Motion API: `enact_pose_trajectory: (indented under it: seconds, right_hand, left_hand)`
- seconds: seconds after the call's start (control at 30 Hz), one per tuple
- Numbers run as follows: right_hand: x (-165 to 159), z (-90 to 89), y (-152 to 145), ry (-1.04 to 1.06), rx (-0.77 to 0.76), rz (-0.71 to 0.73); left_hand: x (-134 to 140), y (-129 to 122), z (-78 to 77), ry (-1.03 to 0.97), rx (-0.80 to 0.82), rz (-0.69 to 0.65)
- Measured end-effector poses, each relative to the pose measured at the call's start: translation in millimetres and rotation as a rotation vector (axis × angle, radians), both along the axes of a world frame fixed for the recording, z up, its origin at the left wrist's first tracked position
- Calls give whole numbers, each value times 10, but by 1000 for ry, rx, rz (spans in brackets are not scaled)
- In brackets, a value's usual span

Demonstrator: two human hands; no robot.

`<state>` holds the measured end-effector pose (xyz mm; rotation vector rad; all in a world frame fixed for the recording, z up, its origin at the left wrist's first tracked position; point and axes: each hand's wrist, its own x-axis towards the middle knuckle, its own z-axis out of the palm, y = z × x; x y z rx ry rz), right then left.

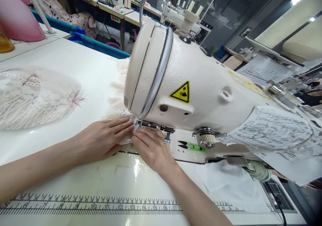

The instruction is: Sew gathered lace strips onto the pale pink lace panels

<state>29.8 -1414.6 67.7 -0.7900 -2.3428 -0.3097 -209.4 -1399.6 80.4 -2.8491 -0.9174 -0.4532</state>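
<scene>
Hands [105, 142] press lace [120, 98] beneath sewing machine [191, 85], snips [192, 146] beside.

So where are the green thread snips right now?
The green thread snips lie on the sewing machine bed, just right of the right hand.

My left hand [105, 137] lies palm down, fingers straight and close together, pointing right. Its forearm is bare and runs in from the near left edge, almost level. My right hand [151, 148] sits just right of it, palm down too, fingers bent a little and aimed far and left. The fingertips of both hands almost meet. My right forearm, also bare, comes up from the near right at a slant.
</scene>
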Motion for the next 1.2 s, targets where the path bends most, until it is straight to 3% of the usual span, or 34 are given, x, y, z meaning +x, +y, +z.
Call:
enact_pose_trajectory:
  seconds: [0.2, 0.47, 0.9, 1.07, 1.2]
  right_hand:
    - [50, 13, 16, -3, -19, -4]
    - [110, 8, 19, -72, -14, -83]
    - [132, 0, -5, -117, -30, -253]
    - [133, -10, -8, -38, -74, -261]
    - [138, 24, 19, -113, -19, -223]
  left_hand:
    - [60, -58, -60, -19, 110, 35]
    - [122, -62, 68, 55, 230, 1]
    - [203, -48, 98, 83, 255, 4]
    - [199, -55, 73, 70, 266, 5]
    - [131, -46, 49, 40, 291, -56]
